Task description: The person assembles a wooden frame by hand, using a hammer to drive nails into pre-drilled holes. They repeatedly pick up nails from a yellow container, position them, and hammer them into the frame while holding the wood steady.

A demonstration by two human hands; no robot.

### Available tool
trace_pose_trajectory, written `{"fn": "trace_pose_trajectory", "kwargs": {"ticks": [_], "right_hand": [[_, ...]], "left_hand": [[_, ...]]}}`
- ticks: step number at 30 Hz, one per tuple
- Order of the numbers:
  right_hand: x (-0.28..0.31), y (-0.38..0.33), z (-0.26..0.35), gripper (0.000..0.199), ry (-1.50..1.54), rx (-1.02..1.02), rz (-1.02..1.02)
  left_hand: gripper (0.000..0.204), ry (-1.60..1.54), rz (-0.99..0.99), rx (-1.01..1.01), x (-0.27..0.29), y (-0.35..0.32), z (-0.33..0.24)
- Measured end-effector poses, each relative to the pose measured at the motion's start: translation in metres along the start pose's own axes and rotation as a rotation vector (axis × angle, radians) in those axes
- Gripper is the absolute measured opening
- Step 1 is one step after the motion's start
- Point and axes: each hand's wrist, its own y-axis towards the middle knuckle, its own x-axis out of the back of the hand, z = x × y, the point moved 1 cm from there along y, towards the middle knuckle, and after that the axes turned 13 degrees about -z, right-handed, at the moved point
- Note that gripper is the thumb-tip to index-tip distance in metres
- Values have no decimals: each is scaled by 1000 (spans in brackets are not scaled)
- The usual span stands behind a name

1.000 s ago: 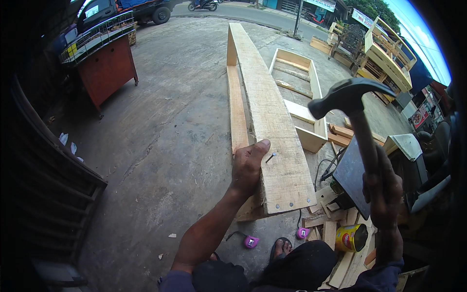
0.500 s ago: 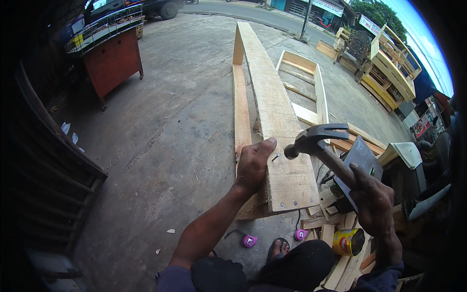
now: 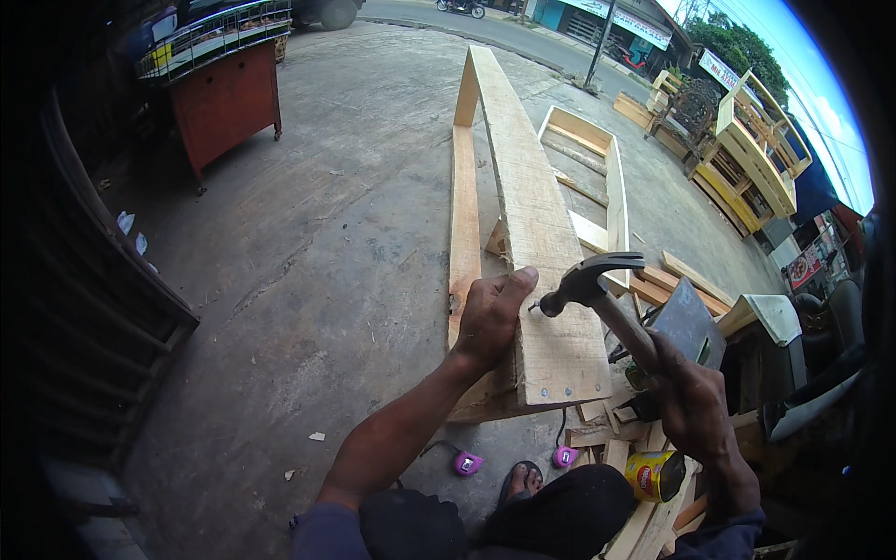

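Observation:
A long box-like wooden frame [image 3: 537, 215] of pale rough planks stretches away from me. My left hand [image 3: 490, 322] grips the left edge of its top plank, thumb lying on the upper face. Just beside that thumb a nail [image 3: 534, 307] sticks up from the wood. My right hand [image 3: 693, 401] is closed round the wooden handle of a claw hammer [image 3: 590, 276], whose striking face is at or very near the nail head. Several sunken nail heads [image 3: 571, 392] line the plank's near end. My left fingers under the edge are partly hidden.
Two purple tape measures [image 3: 468, 462] lie by my foot. A yellow tin [image 3: 654, 475] stands among wood offcuts [image 3: 644, 532] at right. Beyond the plank lies another wooden frame [image 3: 613, 191]. A red cart [image 3: 227, 112] stands far left; stacked wooden furniture [image 3: 747, 173] is far right.
The hammer and my right hand have moved down and left, bringing the hammer head to the nail. My left hand keeps its grip on the plank. The whole view has shifted slightly.

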Motion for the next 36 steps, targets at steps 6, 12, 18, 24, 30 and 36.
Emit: {"fn": "trace_pose_trajectory", "kwargs": {"ticks": [6, 12, 18, 24, 30, 36], "right_hand": [[-4, -2, -3, 55, -16, 54, -176], [-5, -11, -12, 50, 644, -199, -543], [-1, -7, -4, 50, 209, -53, -416], [11, 7, 12, 49, -124, 119, -177], [6, 0, 10, 53, 105, -7, -129], [11, 2, 9, 53, 567, -209, -513]], "left_hand": [[49, -40, 54, -14, -1, -2, 2], [48, -74, 41, 47, -5, -1, 1], [55, -73, 1, -3, -3, -1, 3], [64, 7, -126, -113, -3, 6, 18], [63, 134, -241, -160, 4, 14, 37], [63, 173, -229, -188, 3, 6, 31]]}}
